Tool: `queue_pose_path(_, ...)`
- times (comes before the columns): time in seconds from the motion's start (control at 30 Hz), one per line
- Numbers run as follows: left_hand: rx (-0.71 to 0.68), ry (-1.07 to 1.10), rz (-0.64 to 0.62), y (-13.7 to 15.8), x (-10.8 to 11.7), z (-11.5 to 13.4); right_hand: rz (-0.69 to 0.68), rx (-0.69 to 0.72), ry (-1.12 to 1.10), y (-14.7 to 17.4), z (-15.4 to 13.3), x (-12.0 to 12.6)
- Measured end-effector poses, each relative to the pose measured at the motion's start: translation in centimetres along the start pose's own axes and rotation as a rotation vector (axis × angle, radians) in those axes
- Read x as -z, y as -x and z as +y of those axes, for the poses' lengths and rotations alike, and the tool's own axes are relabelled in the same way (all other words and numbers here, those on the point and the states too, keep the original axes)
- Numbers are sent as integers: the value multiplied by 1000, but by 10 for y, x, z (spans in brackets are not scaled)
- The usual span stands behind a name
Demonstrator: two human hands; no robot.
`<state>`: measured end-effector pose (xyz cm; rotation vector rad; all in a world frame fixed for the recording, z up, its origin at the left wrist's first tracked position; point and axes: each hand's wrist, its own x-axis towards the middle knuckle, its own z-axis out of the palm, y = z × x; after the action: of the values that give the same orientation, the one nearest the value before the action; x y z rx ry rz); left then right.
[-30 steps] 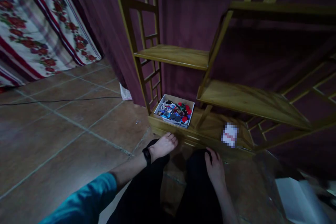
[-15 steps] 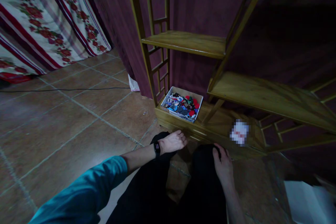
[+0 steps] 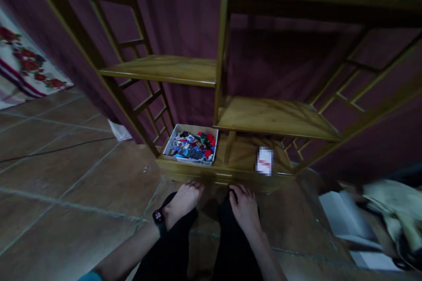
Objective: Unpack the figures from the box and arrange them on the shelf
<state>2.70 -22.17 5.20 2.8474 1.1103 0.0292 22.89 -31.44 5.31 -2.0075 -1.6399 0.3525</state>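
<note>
My left hand (image 3: 186, 197), with a dark band watch (image 3: 158, 217) on its wrist, lies palm down on my left knee, its fingers draped loosely over the front. On the other knee rests my right hand (image 3: 245, 208), fingers spread and holding nothing. Just beyond my left hand, a shallow white box (image 3: 214, 153) full of small mixed pieces in red, blue, black and green sits at the left end of the shelf's low base. A small white item (image 3: 264, 161), blurred out with red in its middle, is on the same base, beyond my right hand.
A wooden shelf unit (image 3: 277, 116) with stepped boards and lattice sides stands against a purple curtain (image 3: 191, 22). Tiled floor (image 3: 82, 210) and a thin black cable (image 3: 66, 147) are at left. White sheets or box pieces (image 3: 344, 215) and pale cloth (image 3: 392, 210) lie at right.
My view has turned to the right, so the shelf and box appear further left and the cloth at right has come into sight. Both hands stay resting on my knees.
</note>
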Motion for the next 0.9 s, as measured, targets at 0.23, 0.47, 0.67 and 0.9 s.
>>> queue_pose_path(0.23,498,740,267,-19,-13,-50,-204,271,-146,-47,-68,11)
queue_pose_path(0.47,785,1115,706,-48,1,-87,-201,484,-124,-121,-115,-7)
queue_pose_path(0.67,913,1049,862,-81,-3,-119,-194,384,-79,-152,-103,-41)
queue_pose_path(0.9,833,784,733,-115,-25,-150,-221,381,-13,-167,-84,-50)
